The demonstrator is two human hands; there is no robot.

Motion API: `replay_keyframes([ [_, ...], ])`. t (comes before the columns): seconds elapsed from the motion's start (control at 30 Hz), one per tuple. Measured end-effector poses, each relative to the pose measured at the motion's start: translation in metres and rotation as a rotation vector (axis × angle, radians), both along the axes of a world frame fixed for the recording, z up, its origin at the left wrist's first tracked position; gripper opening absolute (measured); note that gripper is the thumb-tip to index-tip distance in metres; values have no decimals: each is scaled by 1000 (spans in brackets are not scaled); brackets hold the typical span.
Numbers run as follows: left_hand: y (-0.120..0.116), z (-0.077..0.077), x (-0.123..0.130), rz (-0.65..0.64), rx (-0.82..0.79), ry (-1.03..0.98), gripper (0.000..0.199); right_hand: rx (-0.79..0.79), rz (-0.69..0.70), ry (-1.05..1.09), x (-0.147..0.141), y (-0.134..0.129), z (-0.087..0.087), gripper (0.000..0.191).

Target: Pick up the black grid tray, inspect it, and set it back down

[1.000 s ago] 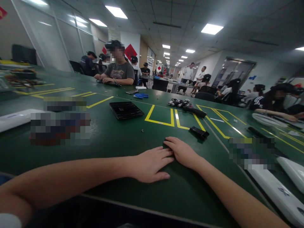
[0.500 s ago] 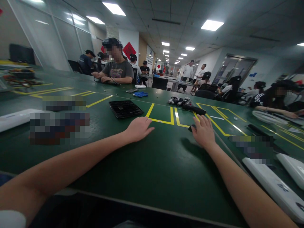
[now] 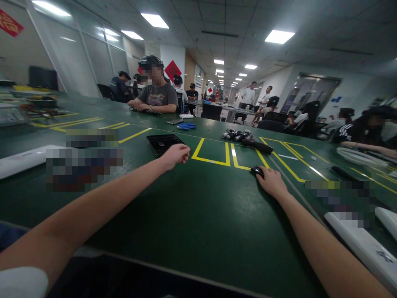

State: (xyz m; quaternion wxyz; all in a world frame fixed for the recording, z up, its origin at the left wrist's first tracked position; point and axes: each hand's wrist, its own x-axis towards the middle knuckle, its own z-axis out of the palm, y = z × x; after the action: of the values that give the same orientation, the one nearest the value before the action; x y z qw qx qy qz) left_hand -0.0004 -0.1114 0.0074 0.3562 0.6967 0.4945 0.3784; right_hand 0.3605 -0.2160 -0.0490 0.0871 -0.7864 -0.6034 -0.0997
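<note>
Right grip (image 3: 273, 182) holds black part (image 3: 256, 170), left grip (image 3: 176, 156) near black tray (image 3: 157, 142).

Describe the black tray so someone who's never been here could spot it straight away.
On the green table, find the person's left hand. Just beyond, partly hidden by that hand, lies the tray. It is black, broad and flat, unlike the crumpled blue glove farther off and the smaller black part at the right hand.

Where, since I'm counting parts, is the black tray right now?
In the head view, the black tray lies left of centre on the green table, partly hidden behind the left hand and left of the U-shaped yellow marking.
</note>
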Motion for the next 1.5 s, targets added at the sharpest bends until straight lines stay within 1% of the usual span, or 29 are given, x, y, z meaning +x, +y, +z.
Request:
replay_keyframes([
  [0.03, 13, 9, -6, 104, -37, -76, 12, 4, 0, 0, 0, 0, 0, 46],
  [0.07, 26, 18, -13, 155, -32, -81, 16, 6, -1, 2, 0, 0, 0, 46],
  [0.13, 53, 33, -32, 236, -18, -45, 22, 7, -6, 11, -1, 0, 0, 46],
  [0.2, 75, 41, -51, 302, -8, 31, 26, 8, -14, 18, -1, 0, 1, 46],
  [0.27, 92, 42, -67, 333, -12, 147, 28, 11, -19, 15, -2, 1, 1, 46],
  [0.37, 109, 33, -80, 296, -51, 357, 28, 19, -10, 0, -2, 2, -1, 46],
  [0.47, 119, 25, -83, 234, -95, 534, 29, 38, 9, -6, 1, 2, -3, 46],
  [0.57, 120, 22, -82, 192, -91, 640, 28, 79, 22, 35, 5, 3, -3, 44],
  [0.63, 112, 19, -76, 165, -72, 681, 28, 113, 27, 131, 4, 3, -1, 43],
  [0.67, 105, 17, -70, 143, -46, 689, 27, 128, 30, 211, 0, 3, 0, 44],
  [0.73, 82, 10, -52, 83, 42, 658, 29, 157, 71, 427, -17, 3, 5, 48],
  [0.77, 68, 5, -40, 59, 105, 609, 32, 169, 112, 548, -30, 2, 7, 50],
  [0.83, 34, -4, -12, 14, 177, 459, 42, 175, 256, 780, -60, -2, 10, 51],
  [0.87, 17, -8, 2, -37, 201, 394, 46, 171, 325, 890, -75, -4, 11, 52],
  [0.93, -16, -15, 27, -189, 222, 315, 47, 140, 500, 1115, -101, -8, 9, 51],
  [1.0, -42, -20, 43, -284, 241, 274, 46, 147, 604, 1246, -116, -12, 4, 43],
  [1.07, -57, -25, 50, -342, 240, 236, 45, 168, 627, 1266, -119, -15, 0, 37],
  [1.1, -62, -27, 51, -361, 236, 210, 45, 175, 625, 1248, -118, -16, -1, 36],
  [1.23, -69, -32, 47, -405, 239, 125, 42, 163, 657, 1105, -110, -20, -3, 44],
  [1.4, -77, -30, 45, -432, 280, 239, 48, 204, 786, 888, -104, -20, -14, 46],
  [1.5, -76, -25, 46, -439, 243, 237, 51, 152, 848, 712, -102, -21, -14, 48],
])
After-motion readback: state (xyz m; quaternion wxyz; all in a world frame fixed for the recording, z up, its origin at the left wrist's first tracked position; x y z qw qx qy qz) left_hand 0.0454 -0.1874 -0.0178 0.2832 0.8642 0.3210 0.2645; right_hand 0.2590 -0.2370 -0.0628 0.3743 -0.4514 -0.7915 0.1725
